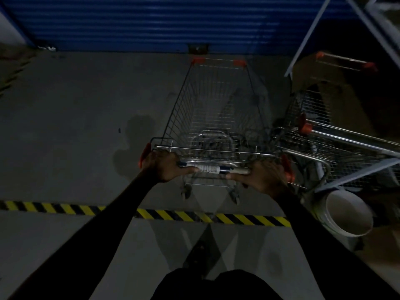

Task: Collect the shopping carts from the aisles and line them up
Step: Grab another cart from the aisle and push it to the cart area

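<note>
head view: dim, one wide shot looking down over the arms.
handling: shopping cart (216, 109) looks like a stiff wire frame on castors, empty, so probably light to roll but awkward to steer; likely swings at the nose if pushed one-sided.
grab point: handle bar (213, 168), hands spread toward both ends. That's the sane place, gives leverage for turning.
left hand (165, 166): wrapped round the left end of the bar, thumb lying along it toward the barcode sticker.
right hand (263, 176): curled round the right end of the bar, thumb pointing inward.
cart look: silver mesh basket, tapers toward the front, orange corner caps front and at handle ends, child-seat flap folded at the back, dark bar with white barcode label.
cart position: just past the yellow-black floor tape (173, 214), nose pointing at the blue shutter (151, 22), near it but not touching.
neighbour: second cart (337, 148) just beside on the right, skewed at an angle; contact between the two can't be told.
clutter: white bucket (346, 215) by the right forearm, metal rack legs (307, 37) above.
risk guess: wheels snagging the skewed cart while lining up.
</note>
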The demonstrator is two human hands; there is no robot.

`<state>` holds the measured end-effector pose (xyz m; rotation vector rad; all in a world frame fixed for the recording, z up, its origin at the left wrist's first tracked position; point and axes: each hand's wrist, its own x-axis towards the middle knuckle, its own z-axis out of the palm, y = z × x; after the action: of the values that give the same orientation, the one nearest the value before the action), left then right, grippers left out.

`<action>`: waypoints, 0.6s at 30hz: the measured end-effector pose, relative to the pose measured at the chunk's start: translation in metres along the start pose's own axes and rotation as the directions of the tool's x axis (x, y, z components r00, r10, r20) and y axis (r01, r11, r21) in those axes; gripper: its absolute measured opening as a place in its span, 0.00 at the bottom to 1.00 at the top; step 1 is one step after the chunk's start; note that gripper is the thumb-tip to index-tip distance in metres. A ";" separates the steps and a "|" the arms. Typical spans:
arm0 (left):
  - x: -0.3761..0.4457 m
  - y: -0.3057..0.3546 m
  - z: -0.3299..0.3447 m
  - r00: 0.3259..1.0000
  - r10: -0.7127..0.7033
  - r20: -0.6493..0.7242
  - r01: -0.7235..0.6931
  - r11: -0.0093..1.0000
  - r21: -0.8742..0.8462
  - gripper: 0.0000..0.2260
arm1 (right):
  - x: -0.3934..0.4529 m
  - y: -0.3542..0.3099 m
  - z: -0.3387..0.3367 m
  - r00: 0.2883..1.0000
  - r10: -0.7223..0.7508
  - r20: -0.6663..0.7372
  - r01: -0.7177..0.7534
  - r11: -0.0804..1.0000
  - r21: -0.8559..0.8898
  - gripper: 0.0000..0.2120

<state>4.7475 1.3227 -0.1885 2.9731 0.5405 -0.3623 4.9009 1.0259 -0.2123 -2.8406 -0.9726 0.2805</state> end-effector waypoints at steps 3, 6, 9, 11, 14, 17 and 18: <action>0.004 -0.005 0.000 1.000 -0.003 0.016 0.003 1.000 -0.004 0.40 | 0.006 0.000 0.005 1.000 -0.022 -0.021 0.022 1.000 -0.009 0.46; 0.005 -0.005 0.001 1.000 0.008 0.023 -0.008 1.000 0.016 0.40 | 0.001 -0.004 -0.002 0.997 -0.023 -0.072 0.022 1.000 -0.018 0.46; 0.003 -0.004 0.005 1.000 0.006 0.027 -0.007 1.000 0.018 0.37 | -0.010 -0.008 -0.009 0.989 -0.040 -0.142 0.032 0.998 -0.054 0.45; 0.001 -0.004 0.009 0.999 0.019 -0.034 -0.022 0.997 -0.079 0.37 | -0.016 -0.004 -0.002 0.986 -0.039 -0.160 0.029 0.997 -0.068 0.42; -0.004 0.002 0.021 0.973 0.060 -0.222 -0.109 0.970 -0.215 0.34 | -0.031 0.008 0.014 0.959 -0.050 -0.280 0.037 0.998 -0.051 0.30; -0.003 0.032 0.030 0.921 0.173 -0.350 -0.274 0.925 -0.263 0.28 | -0.056 0.023 0.017 0.911 -0.138 -0.388 0.175 0.983 0.061 0.22; -0.001 0.049 0.031 0.897 0.218 -0.385 -0.323 0.917 -0.234 0.26 | -0.066 0.028 0.015 0.909 -0.133 -0.394 0.193 0.974 0.116 0.22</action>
<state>4.7576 1.2724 -0.2152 2.7693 0.1695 0.2630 4.8635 0.9641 -0.2232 -2.5168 -1.0400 -0.2073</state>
